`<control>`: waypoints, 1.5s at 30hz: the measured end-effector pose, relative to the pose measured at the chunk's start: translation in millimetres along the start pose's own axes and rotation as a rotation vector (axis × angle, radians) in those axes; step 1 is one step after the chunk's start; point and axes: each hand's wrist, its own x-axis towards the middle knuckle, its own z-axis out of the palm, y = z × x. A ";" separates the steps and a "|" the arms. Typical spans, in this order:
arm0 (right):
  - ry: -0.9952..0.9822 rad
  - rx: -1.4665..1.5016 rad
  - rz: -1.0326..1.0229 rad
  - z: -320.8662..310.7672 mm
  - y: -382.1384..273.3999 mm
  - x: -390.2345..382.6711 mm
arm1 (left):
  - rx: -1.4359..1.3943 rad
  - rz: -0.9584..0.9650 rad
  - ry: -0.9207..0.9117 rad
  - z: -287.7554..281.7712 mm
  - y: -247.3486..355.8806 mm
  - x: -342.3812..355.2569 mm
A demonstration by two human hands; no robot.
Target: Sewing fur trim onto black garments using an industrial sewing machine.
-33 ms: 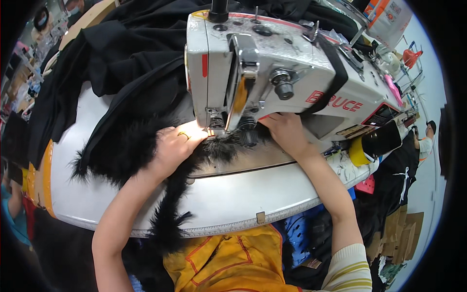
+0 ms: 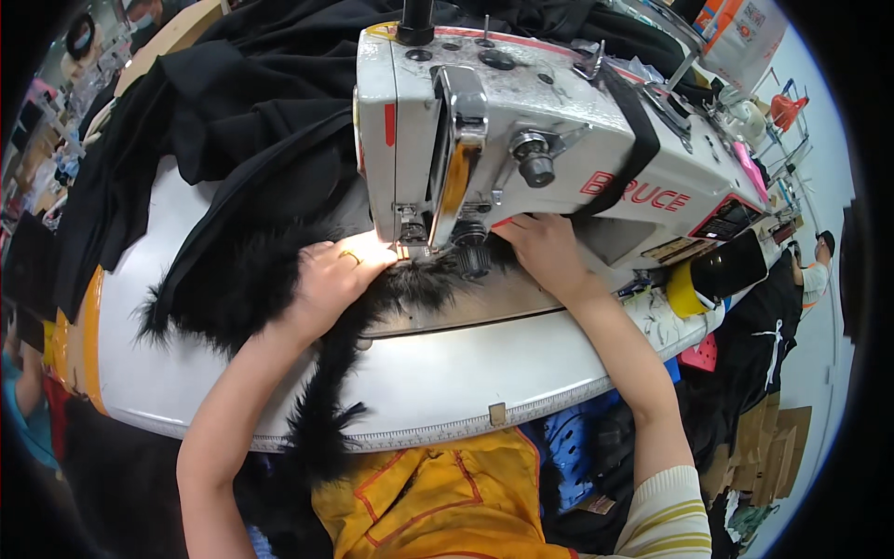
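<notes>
A white sewing machine [image 2: 391, 112] stands over the table, its lit needle area between my hands. My left hand [image 2: 335, 279], with a ring on one finger, is closed on black fluffy trim [image 2: 419, 284] just left of the presser foot [image 2: 414, 238]. The trim runs under the needle area, and a strip hangs over the table's front edge. Beneath the machine's arm, my right hand [image 2: 554, 256] has its fingers bent and pressed together at the trim's right end; the fingertips are partly hidden. Black fabric [image 2: 242, 126] joins the fluffy edge and lies heaped at the left and back.
The white tabletop [image 2: 447, 373] carries a measuring tape [image 2: 466, 429] along its front edge. A yellow and black cup-like container [image 2: 687, 289] stands at the right. Cardboard [image 2: 768, 447] leans at the lower right. Other people are at the far left and far right.
The view has shifted very slightly against the machine. My hands and the trim keep their places.
</notes>
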 end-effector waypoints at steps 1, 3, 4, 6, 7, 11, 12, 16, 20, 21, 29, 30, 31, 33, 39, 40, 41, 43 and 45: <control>-0.041 -0.018 -0.001 -0.9 -0.4 0.7 | -0.072 0.005 0.015 -3.5 3.7 0.8; -0.037 -0.033 -0.009 -4.6 -3.2 2.9 | 0.056 -0.064 0.005 -12.6 17.2 -1.4; -0.040 -0.035 -0.007 -7.1 -6.3 4.6 | 0.204 -0.158 -0.113 -16.9 24.3 -3.3; -0.083 0.001 -0.013 -13.9 -12.2 10.9 | 0.403 -0.155 -0.355 -28.1 38.8 -11.0; -0.045 0.075 -0.081 -16.5 -16.3 15.6 | 0.472 -0.041 -0.265 -28.7 41.7 -11.0; -0.558 0.188 -0.020 -24.0 -31.4 32.9 | 0.436 -0.044 -0.299 -40.2 45.9 -24.1; -0.641 0.170 -0.005 -26.3 -34.3 33.0 | 0.251 -0.085 -0.310 -44.6 43.9 -28.0; -0.406 0.192 -0.125 -34.9 -45.9 19.8 | 0.013 -0.220 -0.074 -66.5 51.5 -44.3; -0.395 -0.113 -0.042 -25.5 -70.6 10.1 | 0.091 -0.575 -0.473 -62.8 19.0 -20.1; -0.407 -0.171 0.007 -21.6 -78.6 10.1 | 0.005 -0.558 -0.440 -60.5 6.6 -13.4; -0.364 -0.248 -0.058 -35.5 -95.1 -0.1 | 0.014 -0.218 -0.521 -105.4 10.9 -101.8; -0.318 -0.250 -0.107 -36.1 -94.5 1.5 | -0.007 -0.238 -0.515 -113.5 14.2 -107.1; -0.237 -0.238 -0.151 -35.1 -94.9 4.4 | 0.024 -0.301 -0.566 -120.4 17.4 -105.8; -0.249 -0.114 -0.261 -34.7 -93.0 11.3 | -0.068 -0.326 -0.492 -128.4 23.0 -86.0; -0.391 0.281 -0.331 -34.2 -80.7 28.8 | 0.168 -0.096 -0.327 -78.3 53.9 -7.7; -0.373 0.307 -0.311 -33.3 -79.9 29.0 | 0.280 0.011 -0.439 -64.5 52.4 -5.1; -0.353 0.332 -0.290 -31.9 -79.1 28.5 | 0.182 -0.036 -0.410 -53.2 48.1 -5.9; -0.321 0.346 -0.272 -28.8 -78.5 26.6 | 0.131 -0.009 -0.253 -41.8 39.7 -17.7; -0.287 0.374 -0.242 -25.5 -79.4 23.9 | 0.094 -0.008 -0.175 -39.1 34.1 -31.5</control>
